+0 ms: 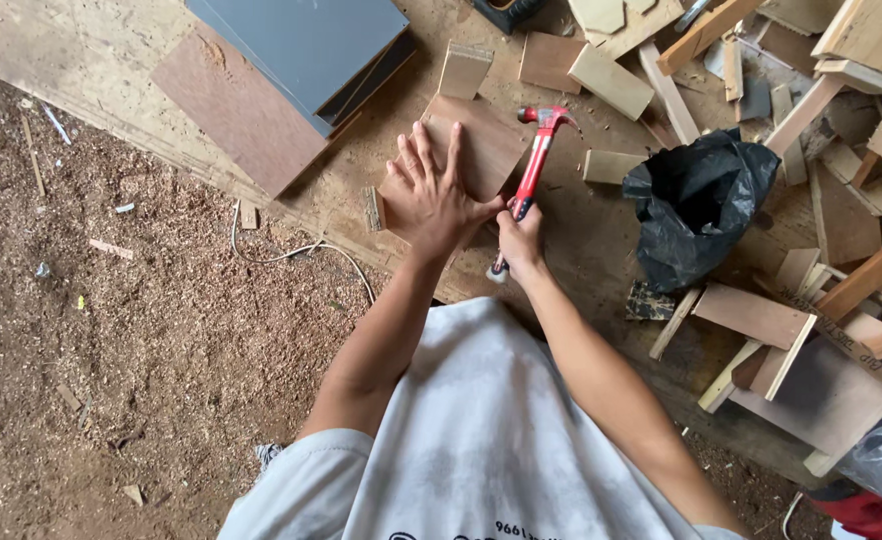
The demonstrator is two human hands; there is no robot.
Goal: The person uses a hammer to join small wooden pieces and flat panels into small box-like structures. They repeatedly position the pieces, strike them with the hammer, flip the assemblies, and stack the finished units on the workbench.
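Dusty plywood floor (601, 250); right hand (519, 236) gripping red hammer (535, 168), head away; left hand (433, 196) flat on board (486, 150).

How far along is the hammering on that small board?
Done: the brown board lies flat on the worktop. In hand: left hand presses it down, right hand grips the red hammer, head raised beside it. No nail is visible, so fastening looks left.

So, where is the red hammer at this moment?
In the head view, the red hammer is near the centre, gripped by the right hand, just right of the brown board under the left hand, left of the black bag.
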